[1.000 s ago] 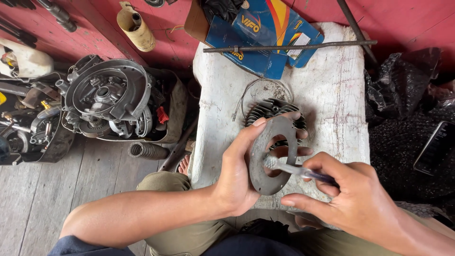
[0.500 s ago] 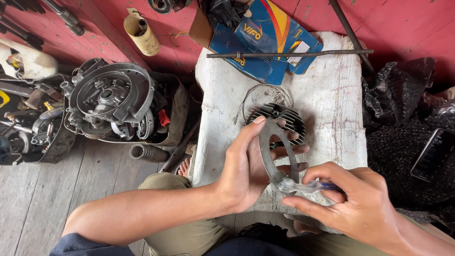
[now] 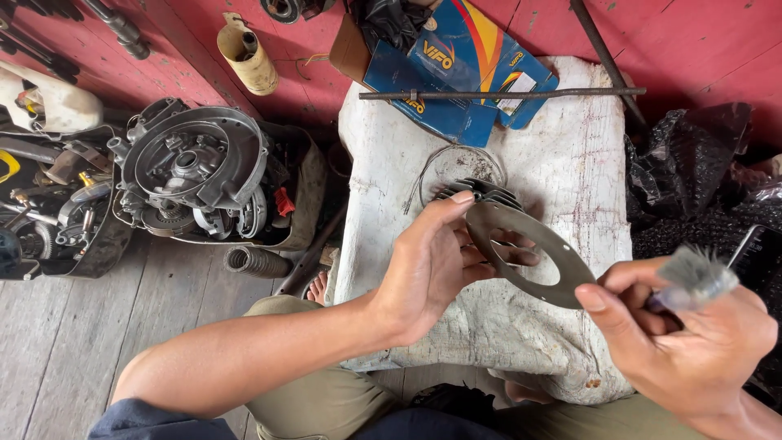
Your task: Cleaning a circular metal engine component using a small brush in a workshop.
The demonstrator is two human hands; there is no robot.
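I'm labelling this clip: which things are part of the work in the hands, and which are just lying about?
In hand:
left hand holding the flat grey gasket
right hand holding a small brush
finned cylinder behind the gasket

Lying about:
engine casing
blue box
metal rod
ribbed hose
black bag

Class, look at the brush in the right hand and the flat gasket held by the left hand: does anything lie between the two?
Nothing visible does. The left hand holds the gasket raised and tilted above the cloth-covered block. The brush in the right hand sits just beside its lower right edge, open air between.
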